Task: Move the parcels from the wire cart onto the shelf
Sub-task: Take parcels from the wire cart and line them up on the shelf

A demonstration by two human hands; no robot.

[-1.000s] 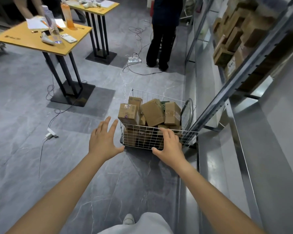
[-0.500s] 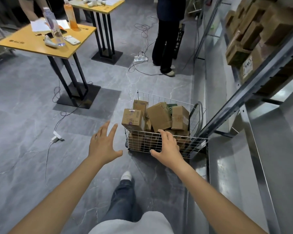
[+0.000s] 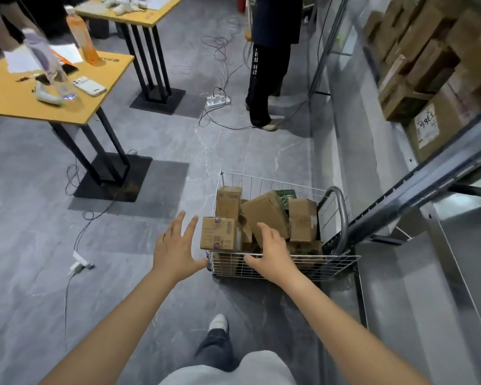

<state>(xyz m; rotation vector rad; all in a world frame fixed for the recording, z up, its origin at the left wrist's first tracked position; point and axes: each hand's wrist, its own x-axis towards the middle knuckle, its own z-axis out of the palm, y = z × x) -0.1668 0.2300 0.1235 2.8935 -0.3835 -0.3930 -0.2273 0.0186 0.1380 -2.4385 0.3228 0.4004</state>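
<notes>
A white wire cart (image 3: 331,266) stands on the grey floor beside the metal shelf (image 3: 417,187) on the right. Several brown cardboard parcels fill it; one labelled parcel (image 3: 218,237) sits at its near left corner, a tilted one (image 3: 264,215) lies in the middle, another (image 3: 302,222) stands to the right. My left hand (image 3: 175,247) hovers open just left of the labelled parcel, fingers spread. My right hand (image 3: 271,251) is open over the cart's near rim, fingertips at the tilted parcel. Neither hand holds anything.
Cardboard boxes (image 3: 425,65) are stacked on the shelf's upper level. A person in dark trousers (image 3: 264,79) stands beyond the cart near a power strip (image 3: 218,100) with cables. Two yellow tables (image 3: 53,90) on black bases stand left. A plug and cable (image 3: 78,263) lie on the floor.
I have stepped closer to the cart. Both hands have moved forward; my right hand has reached over the near rim toward the parcels, my left nearer the labelled parcel.
</notes>
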